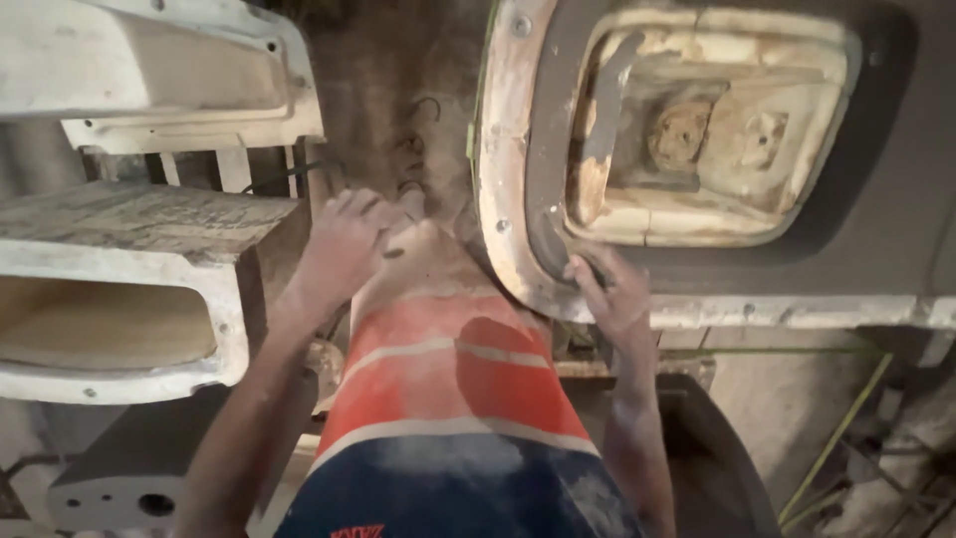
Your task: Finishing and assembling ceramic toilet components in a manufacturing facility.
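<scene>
1. Right hand [609,291] fingers curled on the lower rim of the big grey mould [697,149] upright ahead; a slip could tip it
2. Left hand [344,244] rests loosely bent on raised knee [423,254], grasping nothing, so no second hold

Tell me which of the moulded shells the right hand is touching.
The big dark-rimmed shell on the right: the right hand rests on its lower edge. The pale shells on the left lie untouched.
</scene>
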